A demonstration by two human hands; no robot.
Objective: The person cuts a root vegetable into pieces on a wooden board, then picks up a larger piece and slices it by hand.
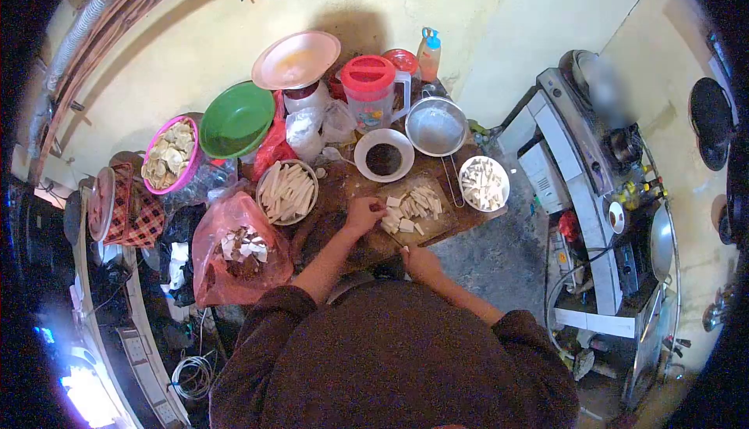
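Note:
My left hand (363, 215) rests at the left edge of the wooden cutting board (434, 230), its fingers drawn together beside cut white pieces (406, 226). Whether something is pinched in those fingertips is too small to see. My right hand (421, 264) is closed at the board's near edge, with a small pale tip showing by its thumb; what it grips is hidden. Pale strips (425, 201) lie in a heap on the far part of the board. A bowl of long pale sticks (287, 192) stands left of my left hand, and a white bowl of short cut pieces (484, 184) is at the right.
Behind the board are a bowl of dark liquid (384, 155), a sieve (435, 126) and a red-lidded jug (368, 90). A pink plastic bag with peelings (242, 273), a green basin (236, 120) and a pink basket (170, 154) stand left. A stove (573, 129) is at right.

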